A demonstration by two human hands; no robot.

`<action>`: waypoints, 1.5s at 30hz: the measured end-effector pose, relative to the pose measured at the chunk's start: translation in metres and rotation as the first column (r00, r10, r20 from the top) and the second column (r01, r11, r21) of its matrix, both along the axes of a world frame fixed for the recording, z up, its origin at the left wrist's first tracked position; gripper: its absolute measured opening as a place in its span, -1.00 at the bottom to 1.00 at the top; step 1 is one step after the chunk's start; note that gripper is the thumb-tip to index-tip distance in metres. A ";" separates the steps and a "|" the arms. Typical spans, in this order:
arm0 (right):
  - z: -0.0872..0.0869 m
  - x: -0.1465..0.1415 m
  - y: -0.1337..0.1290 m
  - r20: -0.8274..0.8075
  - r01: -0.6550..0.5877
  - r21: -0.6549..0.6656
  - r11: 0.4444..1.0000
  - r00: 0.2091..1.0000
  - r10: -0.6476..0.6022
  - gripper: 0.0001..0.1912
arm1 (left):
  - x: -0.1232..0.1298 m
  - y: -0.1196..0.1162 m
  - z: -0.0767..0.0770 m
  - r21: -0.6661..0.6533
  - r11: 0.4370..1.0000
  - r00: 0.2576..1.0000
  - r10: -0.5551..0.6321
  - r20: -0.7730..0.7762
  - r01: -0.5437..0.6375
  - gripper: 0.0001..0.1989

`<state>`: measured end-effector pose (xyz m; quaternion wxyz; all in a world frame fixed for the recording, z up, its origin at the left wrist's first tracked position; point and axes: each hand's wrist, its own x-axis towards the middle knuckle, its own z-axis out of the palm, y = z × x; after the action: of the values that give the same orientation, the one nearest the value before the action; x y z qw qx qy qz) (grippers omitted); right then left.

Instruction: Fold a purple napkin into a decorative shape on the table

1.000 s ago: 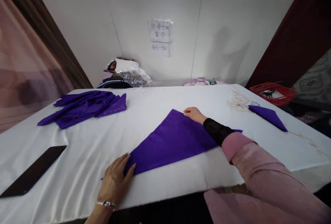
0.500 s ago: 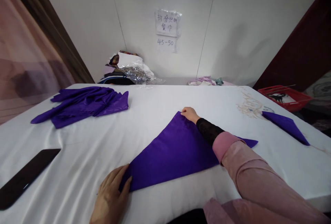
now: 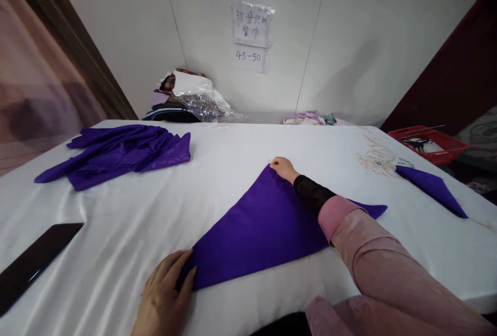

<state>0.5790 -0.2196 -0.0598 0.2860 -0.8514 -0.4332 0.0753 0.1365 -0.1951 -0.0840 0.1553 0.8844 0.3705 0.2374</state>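
Observation:
A purple cloth (image 3: 252,232), folded into a triangle, lies on the white-covered table (image 3: 108,268) in front of me. My left hand (image 3: 165,289) grips its near left corner between thumb and fingers. At the far tip of the triangle, my right hand (image 3: 284,168) pinches the cloth with its fingertips. The right forearm hides part of the cloth, and another corner shows beyond the sleeve on the right.
Loose purple cloths (image 3: 128,152) lie heaped at the back left. A dark flat object (image 3: 39,263) is at the left edge. On the right are a folded purple piece (image 3: 433,188) and a red basket (image 3: 446,152). Fabrics (image 3: 190,95) are piled behind the table.
The view has shifted slightly. Both hands keep their hold on the same two corners, and the cloth looks nearly unchanged.

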 end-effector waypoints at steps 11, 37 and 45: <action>-0.001 -0.005 -0.003 0.138 -0.007 -0.008 1.000 0.990 0.008 -0.85 | 0.005 -0.006 0.009 0.068 0.995 0.994 0.080 -0.075 -0.075 -0.58; 0.026 -0.109 -0.084 0.059 -0.419 -0.299 0.858 0.889 0.454 -0.25 | 0.024 0.015 0.046 -0.102 0.992 0.905 0.026 -0.425 -0.077 -0.69; 0.047 -0.207 -0.122 -0.093 -0.723 -0.048 0.689 0.690 0.717 -0.20 | 0.034 0.028 0.063 -0.369 0.923 0.949 -0.014 -0.316 -0.109 -0.77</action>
<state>0.3725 -0.3411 -0.0125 0.2134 -0.6211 -0.7190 0.2274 0.1707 -0.1671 -0.0212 0.2581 0.8542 0.4509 0.0215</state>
